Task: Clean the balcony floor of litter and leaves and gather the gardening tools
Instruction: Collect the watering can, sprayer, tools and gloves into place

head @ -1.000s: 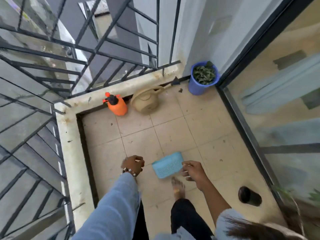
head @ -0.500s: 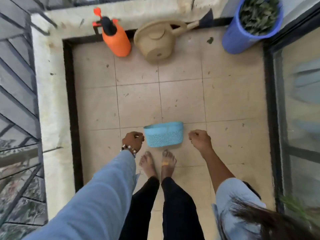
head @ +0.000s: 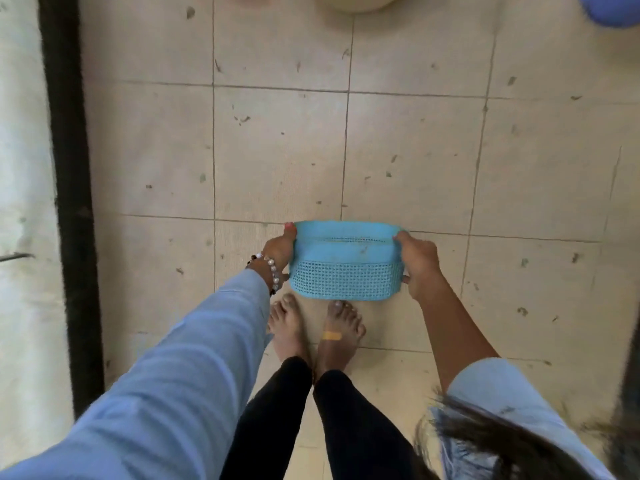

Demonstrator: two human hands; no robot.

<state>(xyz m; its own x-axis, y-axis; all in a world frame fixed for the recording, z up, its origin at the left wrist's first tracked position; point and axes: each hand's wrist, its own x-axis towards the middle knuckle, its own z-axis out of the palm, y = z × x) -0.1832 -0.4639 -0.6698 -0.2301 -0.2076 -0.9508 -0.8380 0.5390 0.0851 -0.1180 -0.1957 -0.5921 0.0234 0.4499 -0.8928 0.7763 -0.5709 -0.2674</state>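
Both hands grip the small light-blue plastic mesh basket (head: 344, 268) by its short ends, left hand (head: 278, 252) and right hand (head: 417, 261) curled around the rim, above the beige tiled floor (head: 277, 150) before the bare feet; its inside is hidden. At the floor's far edge a tan container (head: 356, 1) and a blue pot (head: 613, 10) are cut off.

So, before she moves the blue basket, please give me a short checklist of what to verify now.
1. Left hand grips one end of the blue plastic mesh basket: ok.
2. Right hand grips the other end: ok.
3. Basket free of her bare feet: cannot tell, its near edge overlaps the toes.
4. Basket contents: cannot tell, the inside is hidden.
5. Beige tiled floor cleaned: not ok, leaf bits lie scattered.
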